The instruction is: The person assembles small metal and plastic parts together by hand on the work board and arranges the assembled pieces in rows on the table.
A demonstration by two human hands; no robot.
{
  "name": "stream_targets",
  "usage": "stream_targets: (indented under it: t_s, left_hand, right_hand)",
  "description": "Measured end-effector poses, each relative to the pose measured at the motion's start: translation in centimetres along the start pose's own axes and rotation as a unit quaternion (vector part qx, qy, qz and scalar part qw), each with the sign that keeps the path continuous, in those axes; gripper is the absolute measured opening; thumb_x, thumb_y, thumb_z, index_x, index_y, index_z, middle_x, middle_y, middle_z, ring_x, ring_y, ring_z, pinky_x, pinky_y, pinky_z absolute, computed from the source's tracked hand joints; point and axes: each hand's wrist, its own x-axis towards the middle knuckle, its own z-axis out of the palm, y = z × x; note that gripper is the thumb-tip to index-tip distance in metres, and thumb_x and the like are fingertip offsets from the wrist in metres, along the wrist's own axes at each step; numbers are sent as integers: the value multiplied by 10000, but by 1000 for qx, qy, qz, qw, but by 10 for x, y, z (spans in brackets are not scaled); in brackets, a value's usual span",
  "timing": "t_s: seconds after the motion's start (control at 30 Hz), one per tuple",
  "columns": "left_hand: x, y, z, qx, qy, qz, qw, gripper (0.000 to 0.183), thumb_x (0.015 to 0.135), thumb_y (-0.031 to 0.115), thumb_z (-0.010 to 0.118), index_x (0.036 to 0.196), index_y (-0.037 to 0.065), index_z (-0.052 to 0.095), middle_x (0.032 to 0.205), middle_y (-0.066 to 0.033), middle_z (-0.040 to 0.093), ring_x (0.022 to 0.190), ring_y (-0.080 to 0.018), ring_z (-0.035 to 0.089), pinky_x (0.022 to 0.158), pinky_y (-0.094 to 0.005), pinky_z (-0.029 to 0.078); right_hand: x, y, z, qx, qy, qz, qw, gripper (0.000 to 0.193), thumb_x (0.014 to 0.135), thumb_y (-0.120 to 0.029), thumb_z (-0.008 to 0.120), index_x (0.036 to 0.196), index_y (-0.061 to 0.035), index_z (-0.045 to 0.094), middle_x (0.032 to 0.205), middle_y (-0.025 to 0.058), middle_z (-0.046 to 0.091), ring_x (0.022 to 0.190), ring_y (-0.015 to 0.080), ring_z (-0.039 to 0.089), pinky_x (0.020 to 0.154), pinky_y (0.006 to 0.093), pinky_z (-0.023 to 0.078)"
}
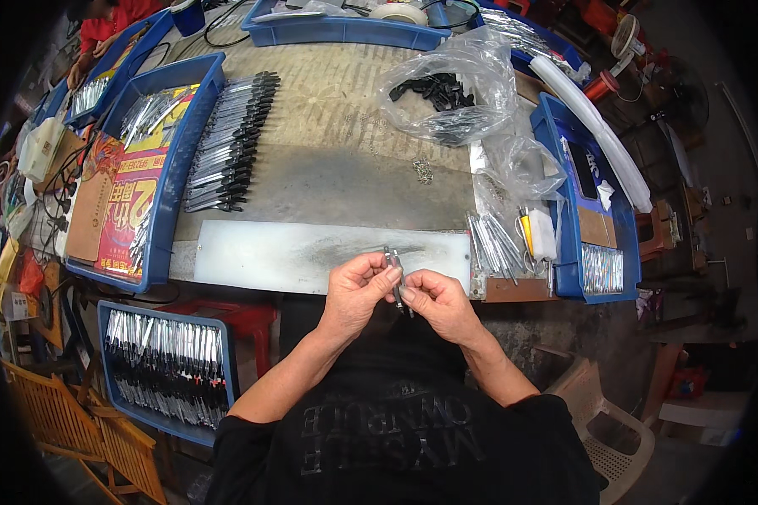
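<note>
Just above the front edge of the table, my left hand (354, 293) and my right hand (440, 307) meet in front of my body. Between their fingertips is a short, dark and silvery pen barrel (395, 263). Each hand pinches it closed; its lower end is partly hidden by the fingers. Beneath and beyond it lies a long white board (269, 259) with grey smudges. Thin silvery rods (493, 244) lie right of the board. A small pile of tiny metal pieces (423, 172) rests farther back on the table.
Rows of clear pens with black grips (236, 143) line the table's left side, beside a blue tray (173, 177). A clear bag (488, 93) holds black parts. Another blue tray (571, 252) stands right. Below left, a blue crate (227, 358) holds pens. A person's red sleeve (101, 34) shows far left.
</note>
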Motion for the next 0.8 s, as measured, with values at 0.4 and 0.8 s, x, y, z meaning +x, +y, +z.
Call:
stream_targets:
  t_s: [0.4,0.8]
  left_hand:
    - [-4,-1,0,-4,-6,-12,1000,106,832,83,601,885,-8,606,764,-23,587,629,-73,537,568,-205,468]
    - [-4,-4,-1,12,3,-11,1000,116,840,97,593,874,-13,608,761,-28,590,619,-72,538,552,-200,468]
  right_hand:
    - [-3,3,5,-57,43,-31,997,153,855,-134,588,814,11,556,709,-13,567,640,24,480,560,182,410]
    - [-4,12,9,-27,87,-68,993,139,849,-115,597,827,16,557,711,-11,571,645,18,483,556,173,405]
